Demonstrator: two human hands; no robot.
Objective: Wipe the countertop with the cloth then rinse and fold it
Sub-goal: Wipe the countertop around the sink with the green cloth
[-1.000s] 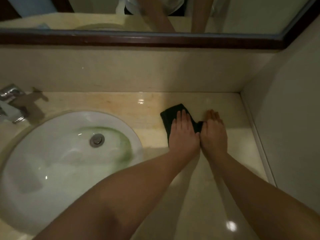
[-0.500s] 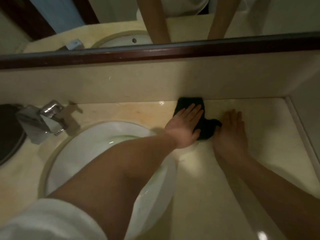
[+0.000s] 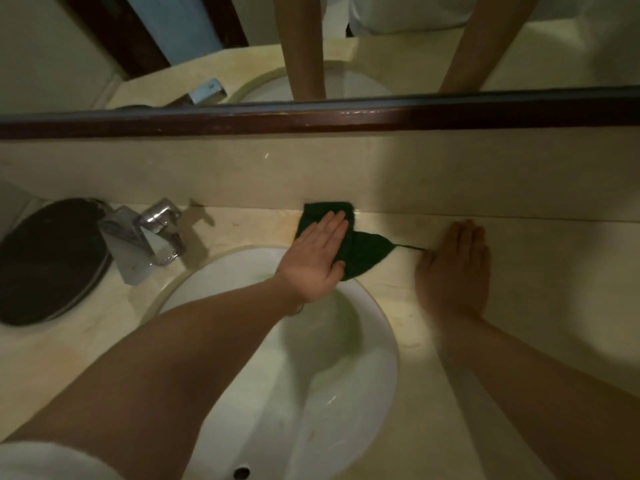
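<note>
Left fingers (image 3: 334, 226): straight and close together, pressed flat on the cloth (image 3: 369, 255), curled round nothing.
Left hand (image 3: 317, 263): palm down, its heel over the far rim of the sink (image 3: 382, 344).
Right fingers (image 3: 465, 233): straight, lying flat on the bare counter (image 3: 540, 306), holding nothing.
Right hand (image 3: 453, 271): palm down, near the cloth's right tip and apart from the cloth.
Cloth: dark green, rumpled, at the counter's back edge; its far end touches the back wall (image 3: 450, 174), its near end just beside the sink rim. A loose thread runs from its right tip towards the right thumb; contact cannot be told.
Faucet (image 3: 149, 237): chrome, at the back edge, left of the sink.
Dark round disc (image 3: 48, 261): by the counter's left edge.
</note>
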